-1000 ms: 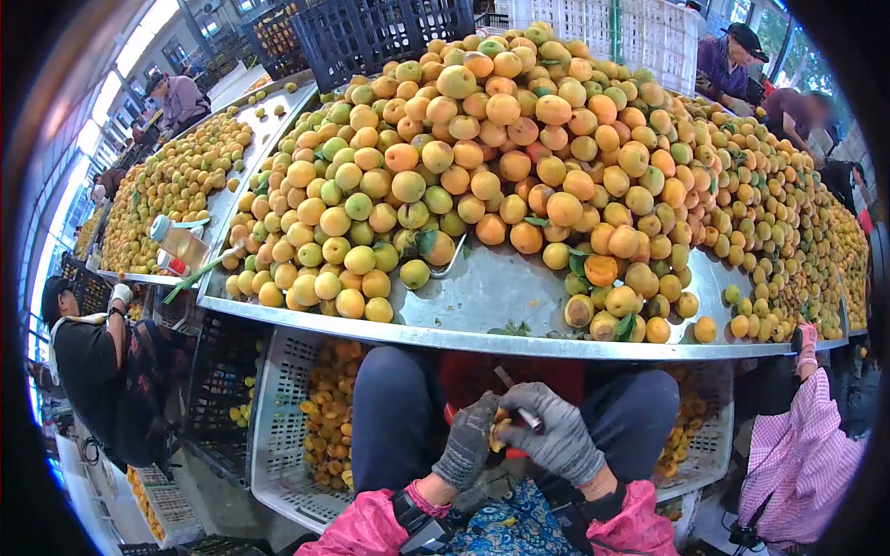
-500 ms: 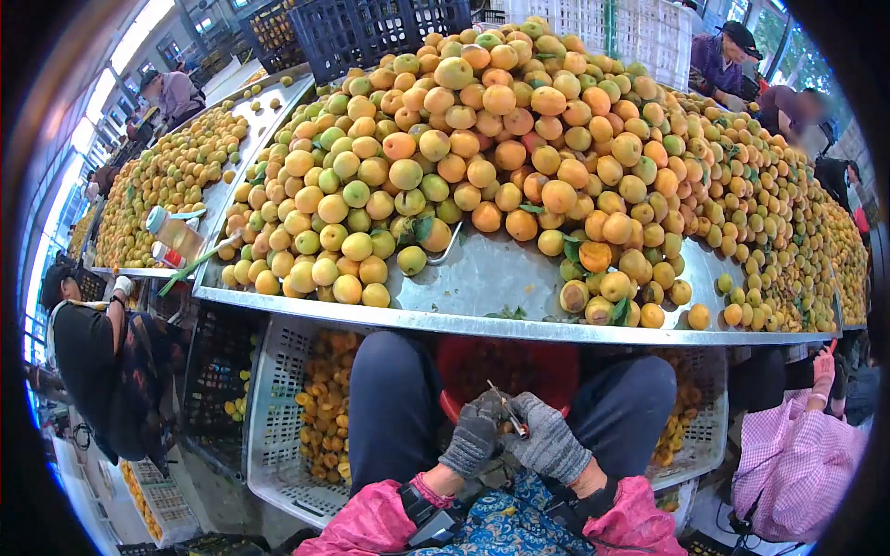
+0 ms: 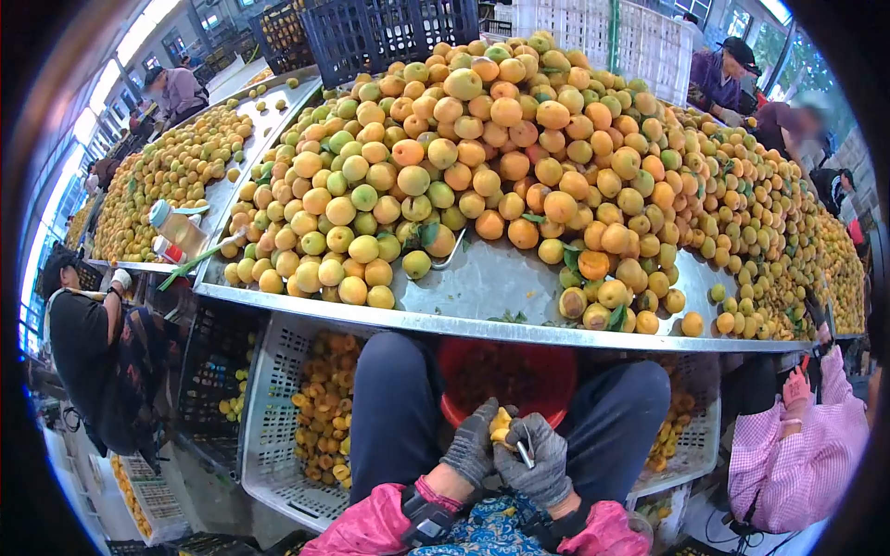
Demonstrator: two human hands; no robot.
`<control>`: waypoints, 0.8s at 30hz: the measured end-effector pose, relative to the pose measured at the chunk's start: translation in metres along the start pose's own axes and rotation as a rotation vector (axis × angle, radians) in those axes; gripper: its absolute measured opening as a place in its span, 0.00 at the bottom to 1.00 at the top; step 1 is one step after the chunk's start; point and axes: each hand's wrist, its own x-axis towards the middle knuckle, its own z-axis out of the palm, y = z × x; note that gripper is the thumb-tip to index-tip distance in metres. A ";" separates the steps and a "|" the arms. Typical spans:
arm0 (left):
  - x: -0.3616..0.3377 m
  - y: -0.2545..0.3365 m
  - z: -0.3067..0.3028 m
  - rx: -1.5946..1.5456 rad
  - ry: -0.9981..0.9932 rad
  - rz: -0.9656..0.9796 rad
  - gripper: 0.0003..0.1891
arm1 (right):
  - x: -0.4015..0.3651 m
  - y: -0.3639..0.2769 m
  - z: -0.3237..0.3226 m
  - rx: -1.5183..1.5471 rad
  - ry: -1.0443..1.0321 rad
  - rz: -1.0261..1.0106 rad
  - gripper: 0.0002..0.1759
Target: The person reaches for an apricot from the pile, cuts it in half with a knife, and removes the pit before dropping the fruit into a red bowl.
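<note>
My left hand [image 3: 471,447], in a grey knitted glove, is closed on a yellow apricot [image 3: 502,423], which appears cut open. Close against it, my right hand [image 3: 541,463], gloved the same way, grips a small metal tool [image 3: 527,454] with a shiny shaft. Its working end is too small to make out. Both hands are in front of my lap, just over the near rim of a red basin [image 3: 451,414]. Dark reddish-brown bits lie inside the basin.
Whole apricots [image 3: 464,139] are heaped on a metal table [image 3: 464,289], with a metal hook [image 3: 452,248] among them. Crates of opened apricots, one white [image 3: 261,422], flank my knees. A bottle [image 3: 178,227] stands left. Co-workers [image 3: 797,435] sit on both sides.
Yellow apricot flesh now shows between my hands, where mainly the tool was visible before. The tool's shaft has swung to point downward. My view has tilted slightly upward.
</note>
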 end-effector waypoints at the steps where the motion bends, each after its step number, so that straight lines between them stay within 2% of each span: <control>1: 0.004 0.003 0.000 -0.025 -0.042 -0.009 0.21 | 0.000 -0.002 -0.001 -0.007 0.003 -0.008 0.15; 2: 0.000 0.009 0.000 -0.027 -0.051 -0.007 0.21 | 0.001 -0.004 -0.002 0.015 0.043 -0.014 0.14; 4: -0.017 0.025 0.000 0.111 -0.268 0.039 0.19 | 0.002 -0.012 -0.003 0.063 0.119 -0.024 0.14; 5: -0.039 0.037 0.013 0.234 -0.270 0.172 0.19 | 0.006 -0.019 -0.006 -0.009 0.151 -0.128 0.14; 6: -0.060 0.054 0.015 0.358 -0.246 0.249 0.20 | 0.010 -0.022 -0.009 -0.012 0.153 -0.140 0.14; 7: -0.080 0.062 0.023 0.589 -0.114 0.584 0.21 | 0.011 -0.024 -0.013 -0.040 0.161 -0.130 0.15; 8: -0.093 0.076 0.016 0.466 -0.144 0.668 0.21 | 0.013 -0.024 -0.016 -0.066 0.168 -0.119 0.15; 9: -0.057 0.093 -0.049 0.933 0.143 1.221 0.20 | 0.016 -0.012 -0.014 -0.029 0.101 -0.048 0.15; 10: -0.091 0.110 -0.034 0.838 0.190 1.165 0.18 | 0.021 -0.015 -0.015 -0.063 0.011 0.195 0.15; 11: -0.123 0.126 -0.016 0.749 0.231 1.109 0.16 | 0.019 -0.002 -0.018 -0.103 -0.072 0.233 0.16; 12: -0.125 0.146 -0.036 0.756 0.222 1.121 0.16 | 0.017 0.013 -0.023 -0.143 -0.154 0.269 0.16; 14: -0.120 0.173 -0.079 1.471 0.579 1.231 0.13 | 0.019 0.014 -0.032 -0.093 -0.180 0.256 0.17; 15: -0.123 0.175 -0.065 1.483 0.575 1.235 0.13 | 0.019 0.010 -0.037 -0.046 -0.212 0.256 0.17; 16: -0.130 0.176 -0.043 1.761 0.654 1.430 0.15 | 0.021 0.004 -0.042 -0.039 -0.204 0.255 0.17; 17: -0.129 0.178 -0.022 2.037 0.732 1.629 0.17 | 0.026 -0.005 -0.048 0.012 -0.248 0.338 0.17; 18: -0.114 0.182 -0.006 2.044 0.730 1.635 0.17 | 0.030 -0.009 -0.053 0.063 -0.296 0.424 0.17; 20: -0.073 0.188 0.032 1.672 0.414 1.550 0.23 | 0.032 -0.007 -0.056 0.109 -0.271 0.406 0.17; 22: -0.040 0.187 0.111 1.808 0.132 1.707 0.26 | 0.037 -0.007 -0.056 0.112 -0.131 0.291 0.23; 23: -0.021 0.184 0.146 1.907 0.097 1.723 0.27 | 0.045 -0.031 -0.067 0.359 -0.099 0.544 0.17; 24: -0.001 0.181 0.177 2.006 0.061 1.736 0.29 | 0.045 -0.022 -0.066 0.363 -0.098 0.538 0.17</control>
